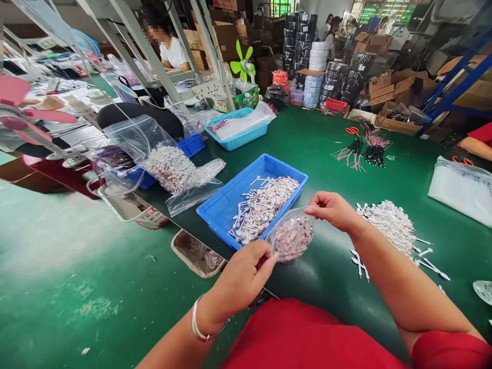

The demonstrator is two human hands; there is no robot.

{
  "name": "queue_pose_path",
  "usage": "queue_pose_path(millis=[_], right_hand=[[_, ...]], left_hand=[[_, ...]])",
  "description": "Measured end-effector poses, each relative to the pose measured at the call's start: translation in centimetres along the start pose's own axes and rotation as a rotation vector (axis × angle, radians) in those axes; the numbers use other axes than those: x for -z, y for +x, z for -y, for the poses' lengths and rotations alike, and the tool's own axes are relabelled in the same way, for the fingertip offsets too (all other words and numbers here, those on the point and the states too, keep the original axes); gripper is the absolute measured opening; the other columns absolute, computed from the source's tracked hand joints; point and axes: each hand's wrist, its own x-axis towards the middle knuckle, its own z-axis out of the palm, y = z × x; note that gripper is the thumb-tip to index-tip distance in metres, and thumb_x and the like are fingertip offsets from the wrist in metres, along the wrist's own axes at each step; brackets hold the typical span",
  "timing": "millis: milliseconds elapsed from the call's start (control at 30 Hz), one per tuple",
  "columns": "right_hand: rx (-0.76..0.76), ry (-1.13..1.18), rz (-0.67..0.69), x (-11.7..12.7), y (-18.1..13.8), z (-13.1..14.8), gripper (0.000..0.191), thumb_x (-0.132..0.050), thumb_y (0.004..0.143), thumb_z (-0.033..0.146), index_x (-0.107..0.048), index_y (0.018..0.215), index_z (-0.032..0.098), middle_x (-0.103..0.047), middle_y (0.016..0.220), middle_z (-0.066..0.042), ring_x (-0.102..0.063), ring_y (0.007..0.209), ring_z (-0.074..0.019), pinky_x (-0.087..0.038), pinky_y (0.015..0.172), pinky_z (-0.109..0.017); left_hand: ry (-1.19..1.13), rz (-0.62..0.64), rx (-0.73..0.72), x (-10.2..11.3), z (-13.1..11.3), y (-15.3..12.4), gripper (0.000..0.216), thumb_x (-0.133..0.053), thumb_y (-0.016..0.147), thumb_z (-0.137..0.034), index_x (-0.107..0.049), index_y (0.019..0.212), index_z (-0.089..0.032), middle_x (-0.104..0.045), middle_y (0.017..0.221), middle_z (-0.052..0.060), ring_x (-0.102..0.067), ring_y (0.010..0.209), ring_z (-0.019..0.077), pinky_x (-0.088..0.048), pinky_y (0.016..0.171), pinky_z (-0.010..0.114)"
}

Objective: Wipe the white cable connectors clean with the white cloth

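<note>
Cluttered workshop, green table. Blue tray of small white-pink parts sits mid-table; bigger clear bag of the same parts left of tray, loose pile right of it. Small clear bag of parts is held just in front of the tray's near edge: left hand pinches its lower edge, right hand pinches its top.

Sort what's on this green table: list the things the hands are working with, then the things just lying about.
In hand:
- left hand and right hand, both pinching the small clear bag of pink-white parts
- blue tray of the same parts
- loose pile of parts by the right arm

Lying about:
- orange scissors
- black and pink wire bundles
- light blue basket
- green fan
</note>
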Motion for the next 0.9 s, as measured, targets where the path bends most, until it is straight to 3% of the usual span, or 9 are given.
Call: queue_pose_path(millis=[167,267,400,500,567,667,900], right_hand=[[0.003,-0.019,0.014,-2.1,1.9,-1.7,0.041,-0.072,0.066,0.053,-0.048,0.068,0.019,-0.049,0.056,0.005,-0.043,0.053,-0.0107,-0.032,0.051,-0.025],[0.018,-0.041,-0.003,-2.4,2.1,-2.6,0.039,-0.075,0.064,0.047,-0.056,0.083,0.02,-0.051,0.06,0.005,-0.044,0.053,-0.0112,-0.035,0.053,-0.026],[0.056,-0.072,-0.11,-1.9,1.2,-3.7,0.045,-0.077,0.065,0.037,-0.061,0.104,0.022,-0.06,0.089,-0.001,-0.048,0.061,-0.0106,-0.043,0.064,-0.029],[0.083,-0.072,-0.18,-2.3,0.7,-5.0,0.031,-0.073,0.07,0.035,-0.066,0.098,0.023,-0.059,0.108,-0.004,-0.052,0.069,-0.0113,-0.045,0.073,-0.03],[0.097,-0.072,-0.214,-2.8,0.7,-5.8,0.018,-0.067,0.076,0.036,-0.069,0.086,0.022,-0.062,0.099,-0.004,-0.055,0.077,-0.0146,-0.045,0.076,-0.031],[0.105,-0.076,-0.251,-3.2,0.7,-6.0,0.022,-0.06,0.081,0.04,-0.068,0.074,0.02,-0.062,0.079,-0.003,-0.056,0.077,-0.0167,-0.044,0.074,-0.031],[0.137,-0.131,-0.241,-2.3,0.0,-2.7,0.025,-0.06,0.079,0.042,-0.066,0.069,0.02,-0.058,0.07,-0.001,-0.052,0.07,-0.0153,-0.04,0.068,-0.029]], left_hand=[[0.066,-0.096,0.143,0.0,2.1,0.1,0.022,-0.04,0.093,-0.034,-0.047,0.078,-0.02,-0.054,0.072,0.0,-0.048,0.066,0.0159,-0.037,0.064,0.029],[0.054,-0.127,0.169,0.0,3.0,0.0,0.022,-0.041,0.093,-0.037,-0.049,0.081,-0.021,-0.055,0.073,0.001,-0.05,0.068,0.0166,-0.039,0.065,0.029],[0.03,-0.167,0.151,-0.1,3.5,-0.1,0.02,-0.044,0.091,-0.038,-0.051,0.085,-0.021,-0.058,0.078,0.002,-0.053,0.071,0.0169,-0.043,0.068,0.029],[0.02,-0.16,0.114,-0.3,3.7,0.3,0.019,-0.048,0.089,-0.038,-0.053,0.084,-0.021,-0.059,0.077,0.001,-0.054,0.07,0.0166,-0.044,0.068,0.029],[0.011,-0.121,0.103,-0.5,3.7,0.7,0.021,-0.052,0.086,-0.04,-0.053,0.079,-0.021,-0.057,0.073,0.0,-0.053,0.065,0.016,-0.043,0.063,0.027],[-0.026,-0.075,0.117,-0.7,3.2,1.0,0.027,-0.054,0.084,-0.043,-0.051,0.07,-0.02,-0.053,0.064,-0.001,-0.05,0.059,0.0149,-0.041,0.057,0.025],[-0.224,0.012,0.069,-0.5,1.1,0.4,0.027,-0.049,0.087,-0.035,-0.046,0.066,-0.019,-0.051,0.064,0.0,-0.048,0.06,0.0132,-0.042,0.059,0.024]])
